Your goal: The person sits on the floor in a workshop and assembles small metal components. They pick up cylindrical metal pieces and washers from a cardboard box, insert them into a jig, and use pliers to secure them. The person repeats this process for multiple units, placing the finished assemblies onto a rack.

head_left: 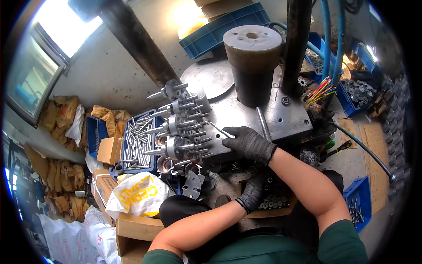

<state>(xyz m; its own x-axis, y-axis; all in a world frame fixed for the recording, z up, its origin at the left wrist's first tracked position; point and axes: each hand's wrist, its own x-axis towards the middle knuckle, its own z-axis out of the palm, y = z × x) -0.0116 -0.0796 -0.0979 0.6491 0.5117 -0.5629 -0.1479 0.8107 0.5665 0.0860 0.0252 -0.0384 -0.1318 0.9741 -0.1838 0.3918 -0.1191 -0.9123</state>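
Observation:
My right hand, in a dark grey glove, is closed round a thin bent metal rod. The rod's tip points toward a row of round metal assemblies with shafts and pins standing along the left edge of the steel press table. Lower down, my left hand, gloved too, is over a cardboard box of small round metal parts between my knees. Its fingers reach into shadow below the table's front edge, so whether they hold anything is hidden.
A thick steel cylinder and dark columns rise from the table. A straight metal bar stands near my right hand. Left is a blue crate of metal shafts and a white plastic bag. Right are blue bins and a hose.

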